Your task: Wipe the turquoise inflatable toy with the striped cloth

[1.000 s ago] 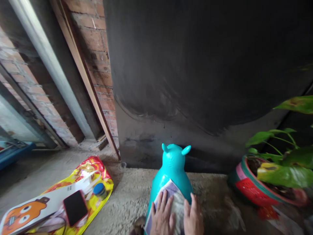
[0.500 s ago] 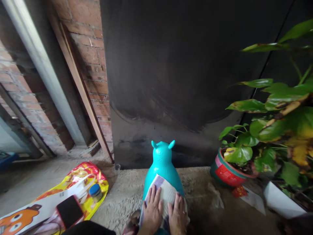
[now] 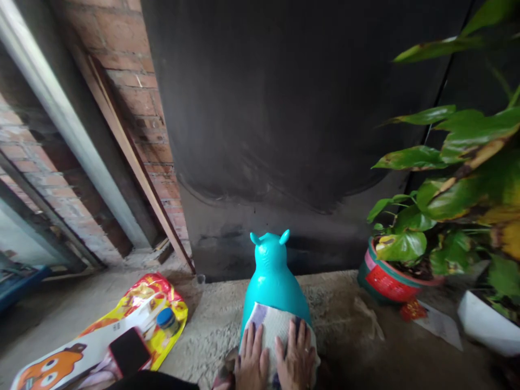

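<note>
A shiny turquoise inflatable animal toy (image 3: 273, 287) with two small ears stands in front of me, its head toward the black panel. Over its back lies a white cloth (image 3: 271, 327) with purple patches. Flat on the cloth's left part rests my left hand (image 3: 252, 355), fingers stretched out. My right hand (image 3: 296, 355) presses on the cloth's right part, its fingers also extended and slightly apart. The lower end of the toy is hidden beneath the cloth and hands.
A black panel (image 3: 260, 135) rises behind the toy. To the right are a potted plant in a red-green pot (image 3: 390, 279) and a white planter (image 3: 483, 322). At left, a yellow-red bag (image 3: 134, 298) lies under a phone (image 3: 129, 351) and a blue-lidded jar (image 3: 167, 320).
Both hands and the cloth have slid a little down the toy's back, toward me. The camera view has tilted slightly. Hands stay flat on the cloth.
</note>
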Demonstrator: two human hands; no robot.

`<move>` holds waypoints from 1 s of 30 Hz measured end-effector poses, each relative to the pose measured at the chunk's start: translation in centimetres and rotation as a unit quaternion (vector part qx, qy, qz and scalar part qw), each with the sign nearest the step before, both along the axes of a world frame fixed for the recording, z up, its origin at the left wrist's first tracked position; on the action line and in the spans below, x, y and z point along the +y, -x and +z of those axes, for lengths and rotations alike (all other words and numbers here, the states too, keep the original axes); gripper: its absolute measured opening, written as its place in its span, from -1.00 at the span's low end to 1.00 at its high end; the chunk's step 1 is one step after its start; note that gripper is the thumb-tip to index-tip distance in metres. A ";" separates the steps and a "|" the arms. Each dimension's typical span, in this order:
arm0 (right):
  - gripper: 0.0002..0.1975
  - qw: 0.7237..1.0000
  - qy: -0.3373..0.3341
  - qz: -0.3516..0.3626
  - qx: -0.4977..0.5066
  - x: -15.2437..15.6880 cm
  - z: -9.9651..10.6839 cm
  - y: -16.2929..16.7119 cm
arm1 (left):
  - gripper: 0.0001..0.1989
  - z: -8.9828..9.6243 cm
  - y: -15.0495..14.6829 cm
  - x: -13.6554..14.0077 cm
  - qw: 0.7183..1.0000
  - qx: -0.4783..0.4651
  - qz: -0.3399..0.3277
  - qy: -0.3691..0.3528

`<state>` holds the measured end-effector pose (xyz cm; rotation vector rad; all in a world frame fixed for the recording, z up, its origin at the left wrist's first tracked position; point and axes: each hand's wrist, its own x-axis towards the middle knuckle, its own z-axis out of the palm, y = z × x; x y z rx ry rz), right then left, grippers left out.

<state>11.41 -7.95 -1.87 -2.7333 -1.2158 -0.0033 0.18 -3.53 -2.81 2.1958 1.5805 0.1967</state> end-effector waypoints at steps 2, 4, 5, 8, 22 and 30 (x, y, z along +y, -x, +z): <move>-0.39 1.000 -0.018 0.019 0.011 0.6 0.0 -0.5 | -0.44 -0.6 -0.1 0.6 1.000 -0.001 0.008 -0.010; -0.40 0.998 -0.032 0.046 0.032 1.7 0.2 -1.4 | -0.44 -0.6 -0.4 1.5 1.000 -0.009 0.020 -0.003; -0.40 0.997 -0.037 0.058 0.045 2.5 0.4 -2.0 | -0.45 -0.4 -0.7 2.2 1.000 -0.016 0.025 0.007; -0.39 0.992 -0.041 0.087 0.087 5.7 0.8 -4.0 | -0.44 0.7 -2.0 4.7 0.997 -0.047 0.041 0.042; -0.32 0.974 -0.074 0.144 0.156 11.8 1.4 -6.1 | -0.44 -0.4 -3.2 10.7 0.995 -0.099 0.026 -0.022; -0.31 0.969 -0.088 0.139 0.184 12.2 1.8 -6.0 | -0.43 -0.6 -2.8 11.3 0.995 -0.094 0.015 -0.042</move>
